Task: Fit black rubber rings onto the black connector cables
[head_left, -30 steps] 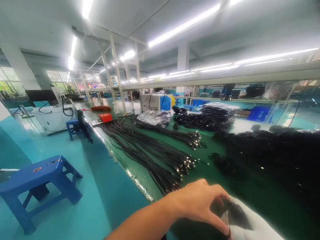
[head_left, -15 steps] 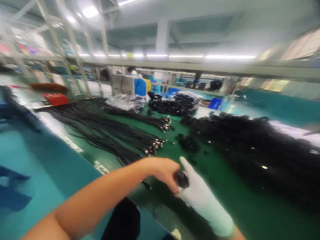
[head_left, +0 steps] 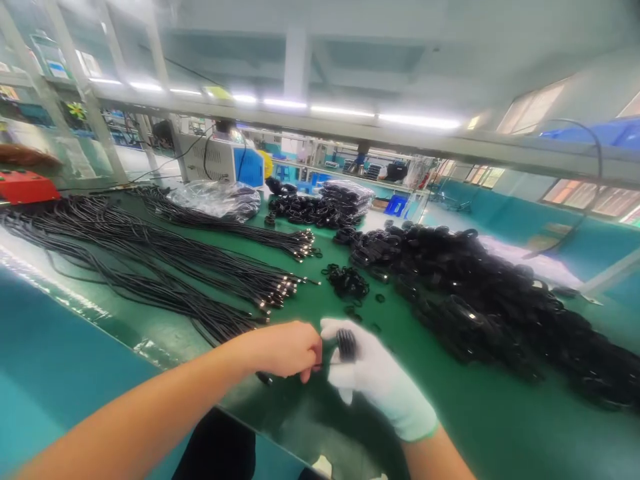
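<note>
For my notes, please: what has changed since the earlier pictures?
The left hand has moved leftward off the black coil; a thin dark strand now spans the gap. The view turned right. The gloved right hand still holds the coil; the cable bundles and black heap stayed put.

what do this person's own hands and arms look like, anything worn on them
The left hand is bare, as is the visible left forearm. The right hand wears a plain white glove with a pale greenish edge at the wrist; the short stretch of right forearm showing is bare.
</note>
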Available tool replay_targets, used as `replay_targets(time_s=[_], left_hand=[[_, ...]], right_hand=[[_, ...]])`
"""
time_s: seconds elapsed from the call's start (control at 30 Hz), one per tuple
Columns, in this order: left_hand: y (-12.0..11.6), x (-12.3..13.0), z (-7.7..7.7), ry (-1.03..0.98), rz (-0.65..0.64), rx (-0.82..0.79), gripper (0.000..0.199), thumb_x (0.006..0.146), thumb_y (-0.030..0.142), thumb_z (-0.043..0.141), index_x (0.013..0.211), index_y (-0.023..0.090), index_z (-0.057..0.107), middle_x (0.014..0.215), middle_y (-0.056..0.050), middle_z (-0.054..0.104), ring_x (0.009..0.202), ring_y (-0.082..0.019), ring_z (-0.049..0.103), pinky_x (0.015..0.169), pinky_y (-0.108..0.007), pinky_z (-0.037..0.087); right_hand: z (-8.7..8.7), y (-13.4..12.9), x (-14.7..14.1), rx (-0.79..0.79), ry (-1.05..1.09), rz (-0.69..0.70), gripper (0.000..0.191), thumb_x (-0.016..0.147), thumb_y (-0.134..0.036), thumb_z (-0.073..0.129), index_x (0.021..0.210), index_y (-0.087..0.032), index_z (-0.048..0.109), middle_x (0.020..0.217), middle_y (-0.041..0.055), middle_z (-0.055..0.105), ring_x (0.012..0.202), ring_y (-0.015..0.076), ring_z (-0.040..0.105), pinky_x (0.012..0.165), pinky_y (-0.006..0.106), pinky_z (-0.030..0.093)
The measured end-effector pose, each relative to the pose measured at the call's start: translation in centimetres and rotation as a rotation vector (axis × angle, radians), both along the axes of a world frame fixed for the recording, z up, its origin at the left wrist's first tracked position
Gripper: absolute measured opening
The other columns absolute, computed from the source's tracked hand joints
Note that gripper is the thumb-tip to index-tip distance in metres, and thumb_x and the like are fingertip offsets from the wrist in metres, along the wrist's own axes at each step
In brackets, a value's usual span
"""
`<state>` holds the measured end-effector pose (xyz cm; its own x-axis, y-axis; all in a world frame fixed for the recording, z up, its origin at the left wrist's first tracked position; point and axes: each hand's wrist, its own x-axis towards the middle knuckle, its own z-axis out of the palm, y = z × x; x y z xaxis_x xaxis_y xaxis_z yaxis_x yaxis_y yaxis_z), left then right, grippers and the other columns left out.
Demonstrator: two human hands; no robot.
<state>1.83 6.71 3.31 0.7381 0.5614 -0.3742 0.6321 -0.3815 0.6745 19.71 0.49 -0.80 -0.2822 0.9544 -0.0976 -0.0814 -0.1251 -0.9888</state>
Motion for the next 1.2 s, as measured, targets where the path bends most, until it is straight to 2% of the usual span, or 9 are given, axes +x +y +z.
replay_targets(time_s=[0.13,0.27,0.4,0.53,0.67,0.73,0.9,1.0,1.2], left_hand=[[0.7,0.4,-0.3,-0.091,0.082,-0.159,0.015,0.07,0.021,0.049,0.063,0.016,0.061,0.058,0.0,0.064,0.041,-0.01,0.051,0.041,-0.021,0.043],[1.3,1.0,0.1,-0.461,0.337,-0.4,0.01,0.069,0.022,0.059,0.074,0.013,0.06,0.063,-0.001,0.063,0.05,-0.011,0.058,0.052,-0.024,0.05],[1.0,1.6,0.0,-0.707,0.404,-0.557,0.013,0.069,0.017,0.061,0.081,0.011,0.061,0.071,-0.004,0.064,0.06,-0.011,0.06,0.064,-0.027,0.052],[0.3,1.5,0.0,-0.796,0.451,-0.252,0.021,0.075,0.016,0.054,0.095,0.015,0.062,0.092,-0.006,0.065,0.082,-0.017,0.06,0.078,-0.032,0.05],[-0.4,1.5,0.8,-0.648,0.183,0.168,0.034,0.078,0.019,0.058,0.11,0.026,0.064,0.115,-0.002,0.061,0.108,-0.021,0.051,0.095,-0.032,0.04],[-0.3,1.5,1.1,-0.599,0.106,0.196,0.031,0.078,0.02,0.059,0.107,0.026,0.067,0.107,-0.001,0.064,0.102,-0.019,0.055,0.091,-0.029,0.042],[1.2,0.7,0.8,-0.537,0.125,0.156,0.036,0.081,0.026,0.057,0.117,0.026,0.062,0.1,-0.002,0.062,0.094,-0.018,0.056,0.087,-0.029,0.042],[2.0,0.2,0.1,-0.547,0.1,0.056,0.038,0.079,0.023,0.057,0.117,0.025,0.061,0.094,-0.001,0.06,0.089,-0.017,0.056,0.083,-0.028,0.043],[1.7,1.1,-0.8,-0.478,0.237,0.09,0.031,0.078,0.028,0.058,0.108,0.022,0.064,0.078,0.001,0.06,0.076,-0.016,0.055,0.073,-0.026,0.043]], right_hand=[[-1.1,0.0,-0.4,0.057,0.324,0.183,0.051,0.065,-0.024,0.068,0.112,-0.02,0.049,0.061,-0.0033,0.058,0.04,0.0089,0.048,0.036,0.018,0.032],[-2.1,0.1,-0.3,0.081,0.42,0.181,0.061,0.067,-0.033,0.07,0.121,-0.02,0.045,0.062,-0.0014,0.061,0.041,0.0086,0.047,0.038,0.018,0.033],[-1.9,0.3,-0.2,0.095,0.447,0.15,0.066,0.067,-0.033,0.072,0.126,-0.022,0.042,0.063,-0.0012,0.063,0.043,0.0092,0.051,0.041,0.019,0.036],[-1.3,0.4,0.2,0.041,0.465,0.163,0.07,0.069,-0.028,0.07,0.131,-0.021,0.038,0.069,0.0001,0.063,0.046,0.009,0.053,0.043,0.019,0.039],[-2.1,0.4,0.3,-0.059,0.529,0.304,0.061,0.073,-0.036,0.069,0.124,-0.015,0.044,0.07,0.0035,0.064,0.044,0.0103,0.056,0.038,0.018,0.04],[-2.6,0.5,0.1,-0.086,0.59,0.293,0.05,0.076,-0.047,0.065,0.113,-0.017,0.049,0.073,0.005,0.065,0.049,0.0136,0.061,0.041,0.021,0.045],[-2.0,0.9,-0.9,-0.306,0.72,-0.011,0.039,0.084,-0.053,0.054,0.102,-0.018,0.055,0.081,0.003,0.061,0.067,0.0131,0.062,0.052,0.023,0.05],[-1.5,1.0,-1.4,-0.401,0.705,0.015,0.041,0.085,-0.055,0.052,0.099,-0.017,0.057,0.077,0.003,0.059,0.059,0.0106,0.057,0.046,0.02,0.046],[-1.7,0.8,-0.6,-0.06,0.334,0.026,0.042,0.079,-0.037,0.066,0.114,-0.017,0.052,0.099,0.0074,0.056,0.078,0.0165,0.061,0.068,0.033,0.052]])
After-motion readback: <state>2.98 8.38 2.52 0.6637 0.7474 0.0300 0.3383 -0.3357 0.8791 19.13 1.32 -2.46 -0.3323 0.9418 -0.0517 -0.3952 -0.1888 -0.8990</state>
